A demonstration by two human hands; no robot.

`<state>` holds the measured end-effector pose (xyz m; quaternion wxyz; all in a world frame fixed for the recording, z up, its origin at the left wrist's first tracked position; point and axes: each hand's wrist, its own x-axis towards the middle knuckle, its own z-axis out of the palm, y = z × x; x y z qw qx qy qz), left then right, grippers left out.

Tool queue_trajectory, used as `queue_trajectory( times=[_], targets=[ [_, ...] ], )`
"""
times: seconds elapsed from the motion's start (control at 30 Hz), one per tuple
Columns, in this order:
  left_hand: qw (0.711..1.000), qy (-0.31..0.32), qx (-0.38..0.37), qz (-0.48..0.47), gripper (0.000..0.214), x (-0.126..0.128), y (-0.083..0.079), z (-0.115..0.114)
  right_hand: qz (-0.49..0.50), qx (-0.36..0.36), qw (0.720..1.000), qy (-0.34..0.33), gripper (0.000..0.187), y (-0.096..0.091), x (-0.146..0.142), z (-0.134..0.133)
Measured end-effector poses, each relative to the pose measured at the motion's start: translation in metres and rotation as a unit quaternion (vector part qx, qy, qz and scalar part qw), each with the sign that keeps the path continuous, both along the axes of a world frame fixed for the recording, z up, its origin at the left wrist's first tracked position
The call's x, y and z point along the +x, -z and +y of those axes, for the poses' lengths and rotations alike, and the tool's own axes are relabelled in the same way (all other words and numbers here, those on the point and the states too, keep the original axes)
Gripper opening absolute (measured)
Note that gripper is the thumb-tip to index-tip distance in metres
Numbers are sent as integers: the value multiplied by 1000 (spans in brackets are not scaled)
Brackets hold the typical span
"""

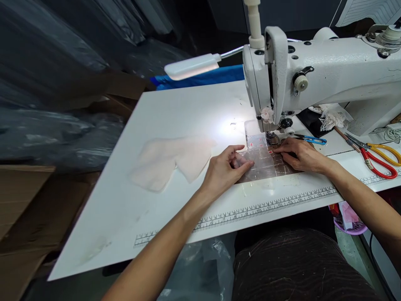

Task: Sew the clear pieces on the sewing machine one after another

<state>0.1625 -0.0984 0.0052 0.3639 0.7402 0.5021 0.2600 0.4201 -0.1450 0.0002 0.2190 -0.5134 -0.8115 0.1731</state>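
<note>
A white sewing machine (261,83) stands at the right, its presser foot (268,139) close above the plate. A sheer, pale piece of fabric (261,164) lies in front of the foot, over a brownish see-through area with red marks. My left hand (224,167) holds the fabric's left edge, thumb on top and fingers curled. Close beside the foot, my right hand (302,155) has its fingertips pressed together on the fabric's right side. A pale pink cut fabric piece (169,161) lies flat on the white table (115,225) to the left.
A printed ruler scale (250,211) runs along the table's front edge. Blue snips (315,140), red-handled scissors (377,165) and yellow-handled scissors (387,152) lie at the right. Lace (332,119) sits behind them. A lamp (192,67) shines on the table. Cardboard boxes (26,205) stand left.
</note>
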Motion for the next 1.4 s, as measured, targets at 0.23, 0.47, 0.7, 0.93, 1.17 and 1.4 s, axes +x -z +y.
queue_trajectory(
  times=[0.23,0.47,0.7,0.93,1.17,1.4],
  targets=[
    [1000,1,1,-3,48,-1,1,1,13,24,1000,0,38,1,0,-2],
    [1000,-3,0,2,48,0,1,1,-8,32,994,-100,36,-4,0,-6],
    [1000,-4,15,3,45,-1,2,0,-42,39,991,-119,38,-7,-2,-7],
    [1000,3,16,6,43,-1,3,0,-39,51,991,-119,36,-9,-4,-8],
    [979,13,201,35,30,-2,-1,4,-34,89,988,-124,33,-7,-5,-9],
    [857,277,389,193,31,27,0,22,-32,113,986,-121,28,0,-2,-8]
  ],
)
